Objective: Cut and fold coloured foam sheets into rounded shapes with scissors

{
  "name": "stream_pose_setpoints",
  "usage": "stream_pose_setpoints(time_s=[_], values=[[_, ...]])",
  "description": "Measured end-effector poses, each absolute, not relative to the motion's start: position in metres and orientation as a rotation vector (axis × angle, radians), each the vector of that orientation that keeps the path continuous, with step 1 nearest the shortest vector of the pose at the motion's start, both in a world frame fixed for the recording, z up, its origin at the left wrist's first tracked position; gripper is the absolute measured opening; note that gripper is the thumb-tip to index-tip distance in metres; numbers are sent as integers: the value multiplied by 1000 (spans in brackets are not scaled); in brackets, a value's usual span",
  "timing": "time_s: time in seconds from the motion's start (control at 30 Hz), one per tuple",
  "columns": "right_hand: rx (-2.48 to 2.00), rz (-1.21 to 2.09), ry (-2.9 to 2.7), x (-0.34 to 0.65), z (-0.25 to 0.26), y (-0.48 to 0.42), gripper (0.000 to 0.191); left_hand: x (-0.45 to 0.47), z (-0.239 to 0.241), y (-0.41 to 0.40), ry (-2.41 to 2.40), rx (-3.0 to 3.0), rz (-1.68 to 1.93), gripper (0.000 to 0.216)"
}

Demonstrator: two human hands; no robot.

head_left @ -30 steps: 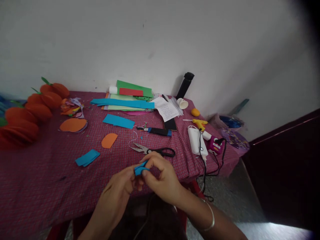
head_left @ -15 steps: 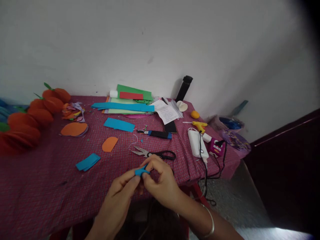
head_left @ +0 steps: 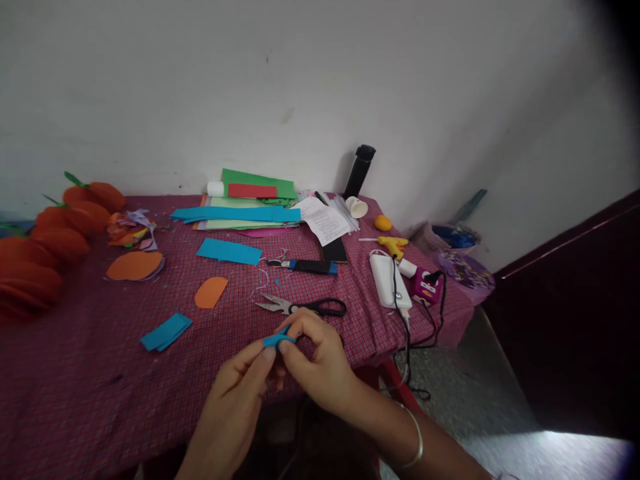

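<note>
My left hand [head_left: 235, 393] and my right hand [head_left: 315, 360] meet just over the near edge of the table, both pinching a small folded blue paper piece [head_left: 278, 340] between fingertips. Black-handled scissors [head_left: 300, 307] lie on the red checked tablecloth [head_left: 100, 373] just beyond my hands. A small stack of blue paper pieces [head_left: 165, 331] lies to the left, with an orange paper cutout [head_left: 211, 292] behind it.
Orange paper pumpkins [head_left: 55, 227] line the left edge. Coloured paper sheets [head_left: 245, 203] are stacked at the back by the wall, with a black bottle [head_left: 359, 170]. A white power bank [head_left: 387, 280], yellow glue gun [head_left: 393, 245] and cables sit at the right edge.
My hands stay together on the blue paper piece, fingers shifting slightly. The view has drifted a little to the right.
</note>
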State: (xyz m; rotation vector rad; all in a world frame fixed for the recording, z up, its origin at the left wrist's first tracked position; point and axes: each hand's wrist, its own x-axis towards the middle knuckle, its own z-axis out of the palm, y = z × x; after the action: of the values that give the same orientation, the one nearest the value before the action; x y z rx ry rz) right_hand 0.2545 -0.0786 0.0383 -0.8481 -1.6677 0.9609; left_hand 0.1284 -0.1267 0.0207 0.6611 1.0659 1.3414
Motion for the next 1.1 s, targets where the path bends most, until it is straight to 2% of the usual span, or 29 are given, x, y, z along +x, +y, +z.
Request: stream_pose_setpoints(time_s=[0.43, 0.67, 0.77, 0.87, 1.0, 1.1], values=[[-844, 918, -1642, 251, 38, -79, 16, 134, 17, -125, 1068, 605, 1387, 25], [-877, 954, -1604, 250, 38, -78, 15, 141, 19, -127, 1020, 474, 1466, 16], [-959, 1047, -1539, 251, 39, -79, 13, 143, 19, -127, 1041, 443, 1499, 16], [-1003, 1145, -1486, 253, 39, -81, 19, 144, 18, -128, 1060, 478, 1496, 18], [-942, 1168, -1560, 257, 38, -78, 7, 139, 19, -129, 1187, 602, 1435, 23], [-848, 1157, -1591, 259, 37, -76, 11, 137, 18, -128, 1245, 678, 1407, 24]])
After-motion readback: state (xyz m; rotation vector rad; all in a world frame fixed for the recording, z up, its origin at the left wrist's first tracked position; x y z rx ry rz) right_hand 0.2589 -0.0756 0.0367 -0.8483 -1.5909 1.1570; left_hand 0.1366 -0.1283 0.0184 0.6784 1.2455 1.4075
